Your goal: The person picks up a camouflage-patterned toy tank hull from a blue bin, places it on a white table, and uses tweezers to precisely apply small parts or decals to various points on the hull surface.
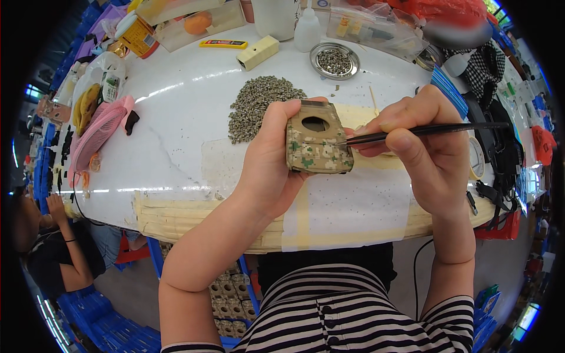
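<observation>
Raised just above the near middle of the white table (170, 117) as it is, the camouflage case (321, 154) stands tilted, its round opening (315, 123) toward the far end. The left hand (272, 159) grips it from the left, thumb along that side and fingers passing behind. From the right, the right hand (428, 150) pinches dark tweezers (424, 130) between thumb and fingers, their tips at the case's right edge; whether they grip anything there is too small to tell.

The step in hand looks like fine work at that edge, by my judgement under way rather than finished. The next move seems to call for a steady left hold and a small, controlled shift of the tips, without scraping the patterned surface.

Beneath the hands lies a white sheet (347, 220) at the near edge. Beyond the left hand is a pile of small metal pieces (259, 106); farther off, to the right of that, a round dish (356, 63) holds similar ones. A squeeze bottle (306, 34) stands behind the dish.
</observation>
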The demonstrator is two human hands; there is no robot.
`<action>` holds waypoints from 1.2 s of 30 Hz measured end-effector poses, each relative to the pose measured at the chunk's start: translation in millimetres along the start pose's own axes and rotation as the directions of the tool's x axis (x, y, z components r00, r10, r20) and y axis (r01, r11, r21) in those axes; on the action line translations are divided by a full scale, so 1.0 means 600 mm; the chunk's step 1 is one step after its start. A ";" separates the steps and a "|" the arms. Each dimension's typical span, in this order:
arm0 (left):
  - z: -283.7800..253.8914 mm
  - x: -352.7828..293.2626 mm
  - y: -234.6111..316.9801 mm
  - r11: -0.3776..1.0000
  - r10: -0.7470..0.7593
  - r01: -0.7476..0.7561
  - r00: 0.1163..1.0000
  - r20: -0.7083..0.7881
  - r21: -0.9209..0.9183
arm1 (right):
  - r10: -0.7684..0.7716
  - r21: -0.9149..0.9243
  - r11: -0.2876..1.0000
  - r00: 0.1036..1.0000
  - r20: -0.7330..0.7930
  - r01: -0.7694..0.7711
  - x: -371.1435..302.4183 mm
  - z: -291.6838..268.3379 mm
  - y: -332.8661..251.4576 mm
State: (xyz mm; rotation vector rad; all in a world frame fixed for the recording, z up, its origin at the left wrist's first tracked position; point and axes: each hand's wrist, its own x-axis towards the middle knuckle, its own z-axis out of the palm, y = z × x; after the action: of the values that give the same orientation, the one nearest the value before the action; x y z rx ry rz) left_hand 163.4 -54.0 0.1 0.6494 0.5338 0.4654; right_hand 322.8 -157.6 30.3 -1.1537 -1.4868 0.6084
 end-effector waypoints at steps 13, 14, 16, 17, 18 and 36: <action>0.005 -0.002 0.003 1.000 -0.012 0.011 0.999 -0.046 -0.018 | -0.040 -0.067 0.997 0.999 0.021 0.042 -0.004 0.003 0.001; 0.005 -0.002 0.003 1.000 -0.014 0.013 0.999 -0.049 -0.020 | -0.039 -0.061 0.997 0.999 0.014 0.040 -0.004 0.003 0.001; 0.004 -0.001 0.003 0.999 -0.020 0.019 0.999 -0.036 -0.028 | -0.037 -0.048 0.998 0.999 0.005 0.037 -0.004 0.003 0.001; 0.004 0.000 0.003 0.999 -0.024 0.023 0.999 -0.031 -0.032 | -0.040 -0.053 0.998 0.999 0.002 0.040 -0.005 0.003 0.001; 0.003 -0.001 0.003 0.999 -0.022 0.021 0.999 -0.031 -0.034 | -0.042 -0.058 0.997 0.999 -0.002 0.042 -0.005 0.004 0.001; -0.004 0.007 0.001 0.999 -0.024 0.022 0.999 -0.033 -0.042 | -0.113 -0.207 0.972 0.993 0.013 0.114 -0.006 0.002 0.005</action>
State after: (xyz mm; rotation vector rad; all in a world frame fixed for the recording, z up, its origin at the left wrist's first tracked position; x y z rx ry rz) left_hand 164.9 -50.4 -2.5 0.5962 0.5614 0.4652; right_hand 322.7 -159.1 25.8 -1.2164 -1.6344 0.3821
